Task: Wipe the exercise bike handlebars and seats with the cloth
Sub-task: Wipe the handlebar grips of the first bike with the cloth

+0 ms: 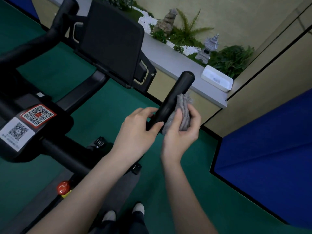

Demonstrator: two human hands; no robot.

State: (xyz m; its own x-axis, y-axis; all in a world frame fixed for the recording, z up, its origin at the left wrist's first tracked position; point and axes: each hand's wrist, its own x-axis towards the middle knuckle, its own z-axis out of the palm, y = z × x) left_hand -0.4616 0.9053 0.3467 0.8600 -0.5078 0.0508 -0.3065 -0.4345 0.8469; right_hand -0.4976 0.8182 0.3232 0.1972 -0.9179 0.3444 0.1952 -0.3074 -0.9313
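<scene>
A black exercise bike fills the left half of the view, with its right handlebar grip (175,95) pointing up and away from me. My left hand (140,127) grips the lower part of that grip, thumb across it. My right hand (182,130) holds a bunched grey cloth (183,108) pressed against the right side of the same grip, just above my left hand. The bike's dark screen (113,43) stands behind the bars. The left handlebar (42,39) runs toward the top left. No seat is in view.
A grey ledge (170,65) with a white box (217,78), plants and small stone ornaments runs behind the bike. Blue padding (266,156) stands to the right. A red knob (63,187) sits on the frame below. Green floor and my shoes (125,213) are underneath.
</scene>
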